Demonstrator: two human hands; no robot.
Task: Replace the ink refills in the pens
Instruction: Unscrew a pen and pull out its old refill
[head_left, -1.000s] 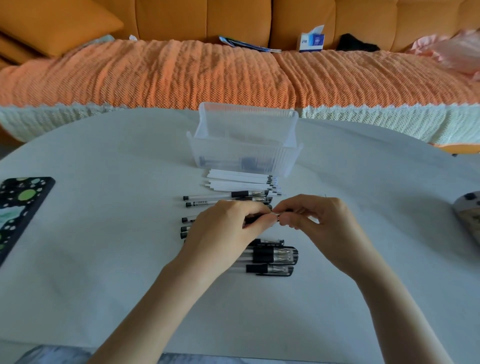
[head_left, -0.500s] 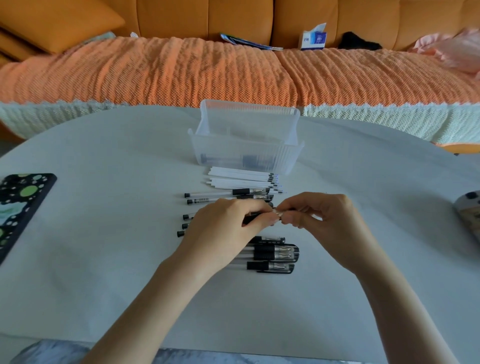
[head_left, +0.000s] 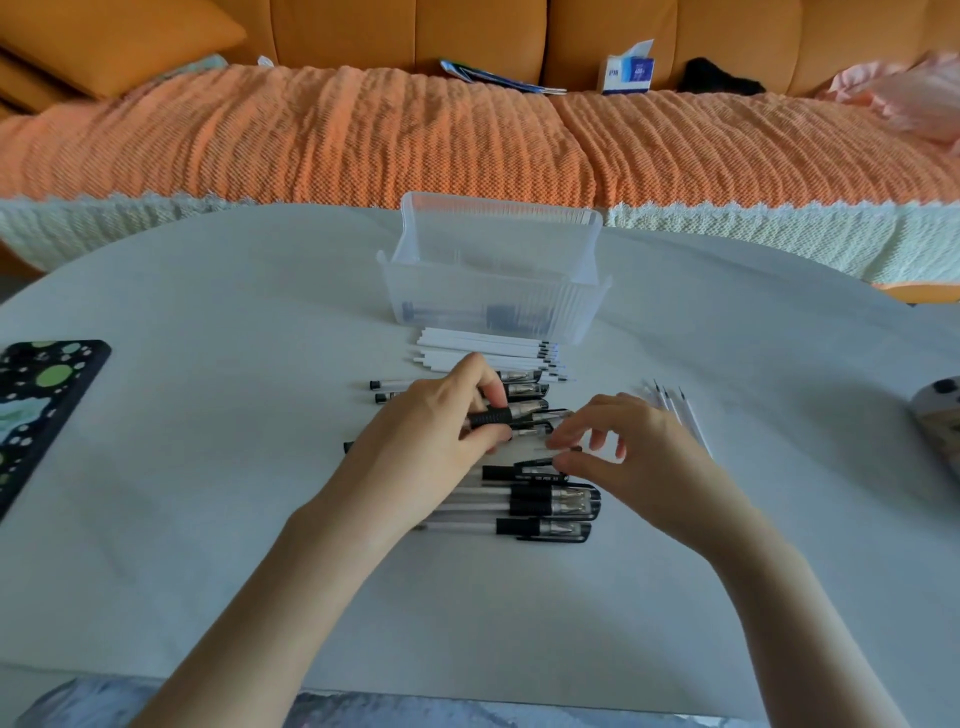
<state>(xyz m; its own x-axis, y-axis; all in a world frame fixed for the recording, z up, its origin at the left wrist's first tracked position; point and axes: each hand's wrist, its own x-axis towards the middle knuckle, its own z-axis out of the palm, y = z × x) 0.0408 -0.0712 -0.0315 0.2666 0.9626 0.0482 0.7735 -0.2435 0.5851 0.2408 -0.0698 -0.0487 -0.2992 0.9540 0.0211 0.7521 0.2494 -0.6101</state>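
Nearest, below both hands: capped pens (head_left: 550, 506) lying on the bench (head_left: 208, 467). Left hand (head_left: 426, 436) grips a pen (head_left: 498, 415) by its black sleeve. Right hand (head_left: 644, 457) has its fingers curled, thumb near forefinger (whether it pinches anything cannot be told). Beyond the right hand: loose refills (head_left: 674, 411). Beyond the left hand: white refills (head_left: 483, 345), then a clear box (head_left: 493, 306).

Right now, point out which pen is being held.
The pen with the black grip, pinched in the left hand; the other pens lie flat on the table.
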